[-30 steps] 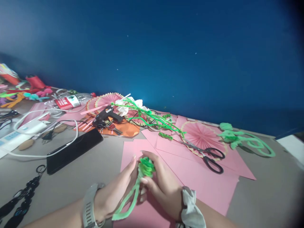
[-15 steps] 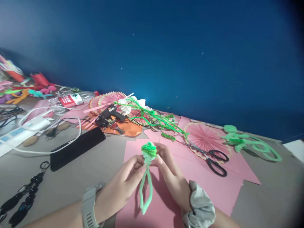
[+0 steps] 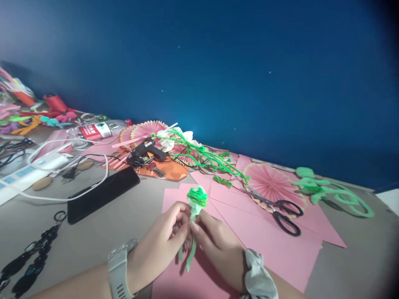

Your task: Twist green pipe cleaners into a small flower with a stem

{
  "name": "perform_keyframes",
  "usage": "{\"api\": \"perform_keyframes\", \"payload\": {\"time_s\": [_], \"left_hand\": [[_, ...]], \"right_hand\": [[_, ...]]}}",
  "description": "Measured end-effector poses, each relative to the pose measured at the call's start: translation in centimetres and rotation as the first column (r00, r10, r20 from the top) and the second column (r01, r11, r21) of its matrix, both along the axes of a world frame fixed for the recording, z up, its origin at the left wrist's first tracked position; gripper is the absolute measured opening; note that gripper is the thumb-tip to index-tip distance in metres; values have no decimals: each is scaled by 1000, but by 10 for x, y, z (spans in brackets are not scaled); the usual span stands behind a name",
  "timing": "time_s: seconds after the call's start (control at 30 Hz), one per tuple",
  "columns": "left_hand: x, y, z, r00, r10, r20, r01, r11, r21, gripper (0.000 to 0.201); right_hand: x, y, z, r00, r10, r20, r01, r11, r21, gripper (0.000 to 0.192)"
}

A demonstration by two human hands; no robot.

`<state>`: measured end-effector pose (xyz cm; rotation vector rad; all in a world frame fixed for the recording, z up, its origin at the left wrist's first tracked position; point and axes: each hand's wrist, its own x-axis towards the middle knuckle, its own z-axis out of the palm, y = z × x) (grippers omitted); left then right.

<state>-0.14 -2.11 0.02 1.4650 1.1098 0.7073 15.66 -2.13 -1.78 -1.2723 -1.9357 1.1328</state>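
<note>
Left hand (image 3: 162, 241) and right hand (image 3: 215, 245) both pinch the fuzzy green pipe-cleaner flower (image 3: 196, 199) at its twisted stem, upright above flat pink paper sheets (image 3: 274, 253). At 2 o'clock: black-handled scissors (image 3: 282, 209) on a pleated pink paper fan (image 3: 268, 180). At 10 o'clock: smooth black phone (image 3: 102, 194), black glue gun (image 3: 145, 149). Bottle label unreadable.

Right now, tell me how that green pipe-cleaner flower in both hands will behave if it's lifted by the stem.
The green pipe-cleaner flower probably holds its shape: its coiled head stands upright above the left hand and right hand. It looks light, pinched by fingertips alone. The thin doubled stem would likely bend under pressure.
</note>
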Motion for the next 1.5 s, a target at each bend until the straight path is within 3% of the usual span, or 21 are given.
{"api": "perform_keyframes", "payload": {"time_s": [0.17,0.27,0.37,0.43,0.53,0.67,0.9,1.23,1.5], "left_hand": [[3,-3,2,999,-28,-44,28,999,-19,19],[4,-6,3,995,-44,-88,42,999,-21,22],[2,-7,3,991,-24,-135,32,998,61,18],[0,-7,3,992,-21,-128,32,996,85,15],[-2,-5,3,994,-59,-92,64,996,54,17],[-1,-5,6,997,-67,-49,67,998,14,21],[4,-9,4,997,-66,-33,63,994,-93,30],[4,-8,2,999,-52,10,52,993,-108,21],[4,-8,2,998,-47,-48,44,997,-59,19]], "right_hand": [[1,4,-4,994,-18,-110,20,1000,13,17],[2,5,-11,989,-109,-104,110,994,3,16],[5,6,-15,960,-203,-194,213,976,37,51],[8,8,-15,960,-166,-223,193,976,102,66],[12,11,-11,974,-91,-209,121,984,131,59],[14,15,-6,977,-93,-192,112,989,94,48],[16,13,-6,994,-80,-69,92,976,195,42],[15,9,-3,996,-83,36,73,972,222,46],[14,8,1,998,-43,35,34,971,238,39]]}}
